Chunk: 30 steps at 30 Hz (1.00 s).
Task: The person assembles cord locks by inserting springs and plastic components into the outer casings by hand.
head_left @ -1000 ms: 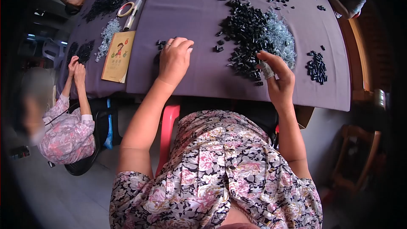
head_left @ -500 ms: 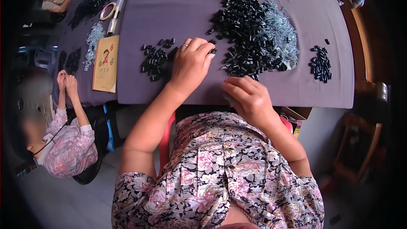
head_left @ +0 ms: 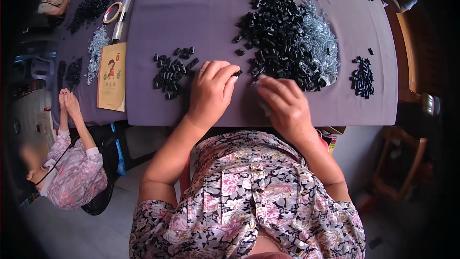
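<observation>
My left hand (head_left: 209, 93) pinches a small black plastic piece (head_left: 236, 73) between thumb and fingertips, just above the cloth. To its left lies a small group of similar black pieces (head_left: 167, 77). My right hand (head_left: 287, 105) is closed, its fingers curled together and a little blurred at the tips; what they hold, if anything, I cannot make out. Its fingertips are beside the near left edge of a large heap of black pieces (head_left: 273, 29). A pile of small clear pieces (head_left: 317, 36) leans against that heap on the right.
A purple-grey cloth (head_left: 187, 14) covers the table. More black pieces (head_left: 362, 79) lie near the right edge. On the left table are a yellow booklet (head_left: 111, 79), a tape roll (head_left: 112, 13) and other piles. Another person's hands (head_left: 70, 103) work there. A wooden chair (head_left: 400, 168) stands right.
My left hand has drawn slightly back from the heap, and the black piece in it shows more plainly. The right hand has shifted a little right. The whole view has tilted slightly.
</observation>
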Each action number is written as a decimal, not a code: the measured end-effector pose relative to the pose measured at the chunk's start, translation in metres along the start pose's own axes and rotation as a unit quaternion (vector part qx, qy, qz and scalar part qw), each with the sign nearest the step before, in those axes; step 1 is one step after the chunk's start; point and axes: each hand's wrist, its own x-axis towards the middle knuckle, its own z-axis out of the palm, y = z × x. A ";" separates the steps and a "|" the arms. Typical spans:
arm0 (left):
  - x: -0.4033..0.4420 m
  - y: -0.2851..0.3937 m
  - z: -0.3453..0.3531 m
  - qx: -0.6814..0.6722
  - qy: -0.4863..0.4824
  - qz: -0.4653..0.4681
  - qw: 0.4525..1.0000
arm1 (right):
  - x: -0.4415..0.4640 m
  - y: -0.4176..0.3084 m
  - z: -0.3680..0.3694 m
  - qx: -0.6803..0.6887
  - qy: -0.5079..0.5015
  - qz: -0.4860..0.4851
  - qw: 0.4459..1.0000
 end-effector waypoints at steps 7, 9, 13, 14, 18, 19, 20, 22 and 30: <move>-0.003 -0.002 0.003 -0.002 0.009 -0.001 1.000 | 0.007 0.004 0.011 -0.049 -0.068 -0.034 0.996; -0.002 0.000 0.002 0.010 0.011 0.005 1.000 | 0.010 0.013 0.007 -0.066 -0.052 -0.014 0.996; -0.004 0.003 0.000 0.033 0.001 0.002 0.999 | 0.012 0.019 -0.002 -0.060 -0.047 0.001 0.997; -0.004 0.003 -0.001 0.040 -0.004 0.001 0.999 | 0.011 0.019 -0.003 -0.050 -0.046 0.001 0.998; -0.005 0.005 0.000 0.053 -0.013 0.004 0.999 | 0.016 0.016 -0.007 -0.013 -0.011 0.007 1.000; -0.005 0.005 0.000 0.055 -0.012 0.004 0.998 | 0.020 0.015 -0.009 -0.025 -0.008 0.011 1.000; -0.005 0.005 0.000 0.053 -0.011 0.008 0.999 | 0.026 0.015 -0.010 -0.037 -0.006 0.014 0.999; -0.004 0.005 0.001 0.050 -0.009 0.015 0.999 | 0.034 0.016 -0.006 -0.060 0.002 0.024 0.998; -0.007 0.007 0.003 0.019 -0.006 0.019 1.000 | 0.033 0.019 0.006 -0.115 -0.003 0.033 0.993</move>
